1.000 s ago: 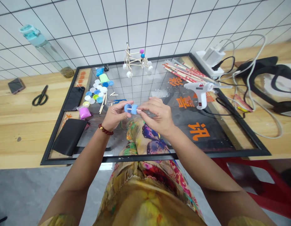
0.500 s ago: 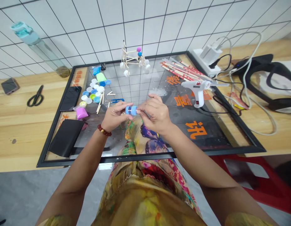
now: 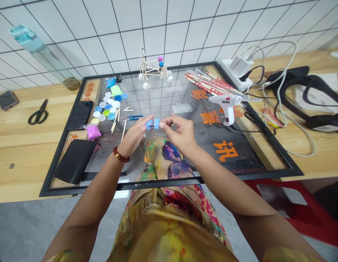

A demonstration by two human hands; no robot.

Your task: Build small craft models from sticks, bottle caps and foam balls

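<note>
Two light-blue bottle caps sit between my hands above the glass-topped table, joined by a thin wooden stick [image 3: 161, 123]. My left hand [image 3: 134, 135], with a red bead bracelet at the wrist, has its fingers together at the tilted left cap [image 3: 149, 125]. Close to the right cap [image 3: 157, 123], the thumb and forefinger of my right hand [image 3: 181, 134] pinch the stick's end. Left of my hands lie loose wooden sticks [image 3: 123, 130], blue-handled tweezers [image 3: 134, 117] and a cluster of white, blue and green caps [image 3: 106, 106].
A stick frame with white and coloured balls [image 3: 147, 72] stands at the back. On the right are a white glue gun [image 3: 227, 108], bundled sticks [image 3: 209, 83] and a power strip [image 3: 236, 74] with cables. A phone [image 3: 80, 115], black pouch [image 3: 75, 161], scissors [image 3: 39, 113] and bottle [image 3: 46, 58] are left.
The left cap has tilted against the right one, and my left fingers have drawn together around it. My right hand still pinches the stick. The view has shifted slightly.
</note>
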